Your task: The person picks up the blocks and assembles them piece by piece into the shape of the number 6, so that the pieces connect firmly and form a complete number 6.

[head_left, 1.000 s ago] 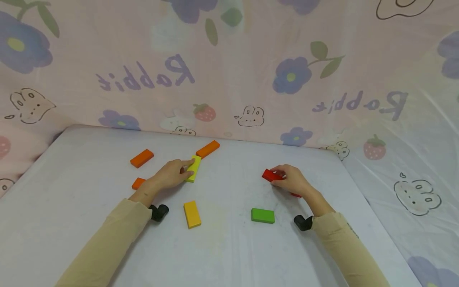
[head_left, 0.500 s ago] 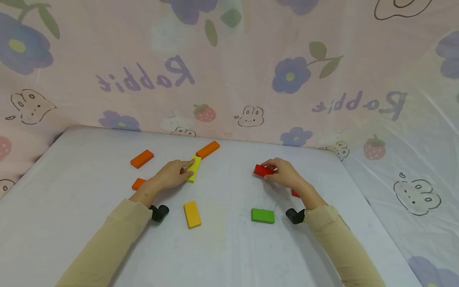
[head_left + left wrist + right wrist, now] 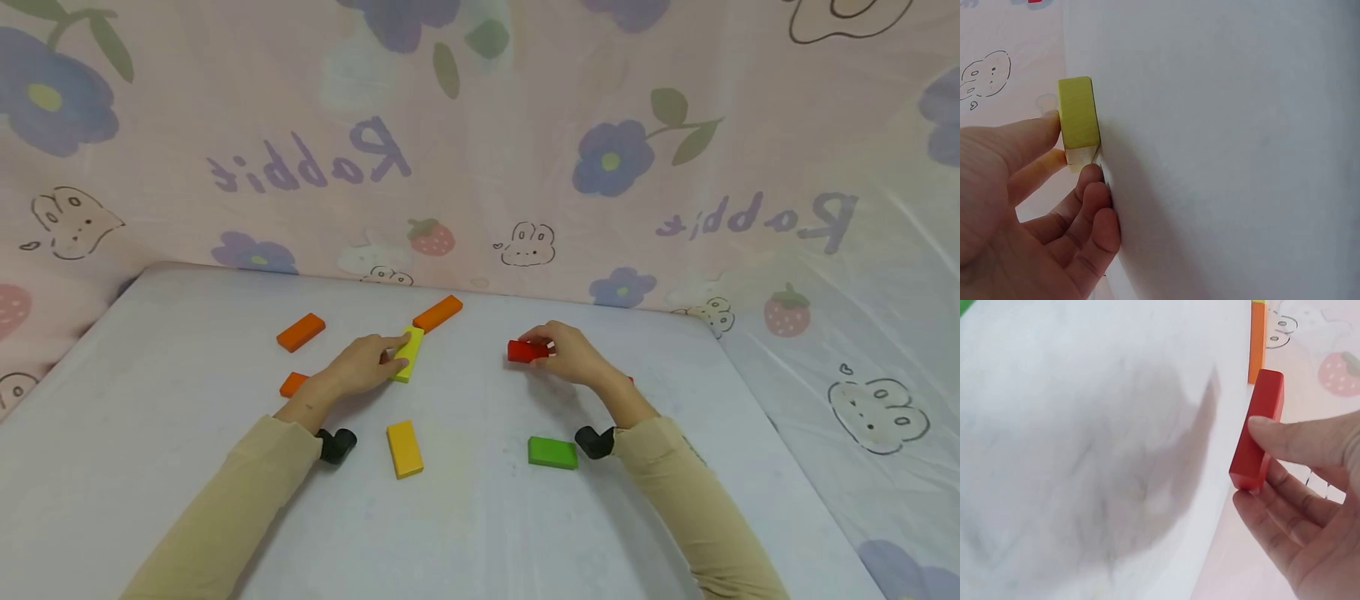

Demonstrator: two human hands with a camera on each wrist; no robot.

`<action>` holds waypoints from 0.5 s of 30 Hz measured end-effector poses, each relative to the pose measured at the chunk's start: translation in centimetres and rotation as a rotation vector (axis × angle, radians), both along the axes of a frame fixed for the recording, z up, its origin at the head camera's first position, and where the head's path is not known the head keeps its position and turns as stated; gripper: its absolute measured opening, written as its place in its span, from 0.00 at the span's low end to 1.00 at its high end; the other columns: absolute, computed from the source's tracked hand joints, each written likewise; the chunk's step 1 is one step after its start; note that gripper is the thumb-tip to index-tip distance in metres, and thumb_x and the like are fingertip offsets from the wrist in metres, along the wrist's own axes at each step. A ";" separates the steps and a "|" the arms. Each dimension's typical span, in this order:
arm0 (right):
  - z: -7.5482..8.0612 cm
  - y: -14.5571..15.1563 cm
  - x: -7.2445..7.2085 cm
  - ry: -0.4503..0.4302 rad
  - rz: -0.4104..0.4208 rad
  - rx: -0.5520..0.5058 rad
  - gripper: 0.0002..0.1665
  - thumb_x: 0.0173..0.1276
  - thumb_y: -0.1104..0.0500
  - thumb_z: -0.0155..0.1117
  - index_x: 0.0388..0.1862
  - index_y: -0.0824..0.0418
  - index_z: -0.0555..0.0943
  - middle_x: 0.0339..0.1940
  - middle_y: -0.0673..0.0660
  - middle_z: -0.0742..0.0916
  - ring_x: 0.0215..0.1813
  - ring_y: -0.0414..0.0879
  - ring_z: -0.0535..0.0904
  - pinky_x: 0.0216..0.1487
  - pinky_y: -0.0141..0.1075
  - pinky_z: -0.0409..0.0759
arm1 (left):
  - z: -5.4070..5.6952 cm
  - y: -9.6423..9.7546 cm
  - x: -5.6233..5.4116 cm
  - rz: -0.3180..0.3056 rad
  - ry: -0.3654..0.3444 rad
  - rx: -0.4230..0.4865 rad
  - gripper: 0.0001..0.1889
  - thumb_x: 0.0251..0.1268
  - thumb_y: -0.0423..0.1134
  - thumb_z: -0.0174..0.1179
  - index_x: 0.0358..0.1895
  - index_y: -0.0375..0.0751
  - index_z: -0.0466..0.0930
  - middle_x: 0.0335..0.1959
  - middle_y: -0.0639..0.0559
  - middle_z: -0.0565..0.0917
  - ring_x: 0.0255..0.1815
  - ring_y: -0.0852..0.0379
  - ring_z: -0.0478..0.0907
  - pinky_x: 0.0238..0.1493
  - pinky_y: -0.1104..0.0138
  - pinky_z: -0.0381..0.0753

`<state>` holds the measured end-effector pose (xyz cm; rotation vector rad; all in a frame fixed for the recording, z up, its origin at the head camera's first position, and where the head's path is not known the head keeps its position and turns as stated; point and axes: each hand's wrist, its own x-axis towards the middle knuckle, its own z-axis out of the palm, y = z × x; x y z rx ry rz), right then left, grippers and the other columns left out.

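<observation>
My left hand [image 3: 360, 364] pinches a lime-yellow block [image 3: 409, 350] on the white table. The block's far end lies at the near end of an orange block [image 3: 438, 313]; whether they touch, I cannot tell. In the left wrist view the yellow block [image 3: 1077, 112] sits at the tips of thumb and index finger, the other fingers loosely bent. A red block [image 3: 522, 351] is pinched between the thumb and fingers of my right hand [image 3: 576, 354]. Its shadow falls apart from it in the right wrist view, so the red block [image 3: 1260, 434] is off the table.
Two more orange blocks [image 3: 301, 332] lie at the left, one partly behind my left wrist. Nearer the front are an amber block [image 3: 405, 450] and a green block [image 3: 552, 452]. A bit of another red block [image 3: 630, 380] shows behind my right wrist. A printed curtain [image 3: 480, 167] hangs behind.
My right hand has carried the red block leftward and slightly away from me, uncovering then again mostly covering the other red block. The left hand and yellow block have stayed put.
</observation>
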<state>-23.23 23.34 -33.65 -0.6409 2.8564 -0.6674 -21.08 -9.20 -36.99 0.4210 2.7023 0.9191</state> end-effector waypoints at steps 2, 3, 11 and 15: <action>0.1 -0.5 -0.1 -0.009 -0.006 -0.001 0.21 0.61 0.70 0.63 0.55 0.64 0.80 0.51 0.63 0.82 0.55 0.58 0.76 0.57 0.49 0.76 | 0.0 0.0 0.0 -0.003 0.002 0.002 0.27 0.71 0.41 0.53 0.71 0.40 0.62 0.26 0.48 0.69 0.29 0.54 0.66 0.30 0.67 0.63; 0.1 -0.7 -0.1 -0.010 -0.006 0.000 0.21 0.61 0.70 0.62 0.55 0.64 0.80 0.51 0.63 0.82 0.55 0.58 0.76 0.57 0.49 0.76 | 0.0 0.0 0.0 -0.005 0.003 0.001 0.27 0.71 0.41 0.53 0.71 0.40 0.62 0.26 0.48 0.69 0.29 0.54 0.66 0.30 0.67 0.63; 0.2 -2.3 -0.3 0.001 0.033 -0.019 0.21 0.61 0.71 0.62 0.54 0.64 0.81 0.50 0.63 0.82 0.54 0.57 0.76 0.57 0.48 0.76 | -0.1 -0.1 -0.1 0.001 -0.006 -0.004 0.28 0.71 0.41 0.53 0.72 0.41 0.62 0.27 0.48 0.69 0.29 0.54 0.66 0.31 0.66 0.63; 0.1 -3.2 -0.4 -0.009 0.056 -0.027 0.21 0.61 0.72 0.62 0.54 0.63 0.81 0.51 0.62 0.82 0.55 0.56 0.76 0.58 0.48 0.76 | -0.1 -0.1 -0.1 0.006 -0.006 0.002 0.27 0.71 0.41 0.53 0.71 0.41 0.62 0.26 0.48 0.69 0.29 0.54 0.65 0.31 0.66 0.63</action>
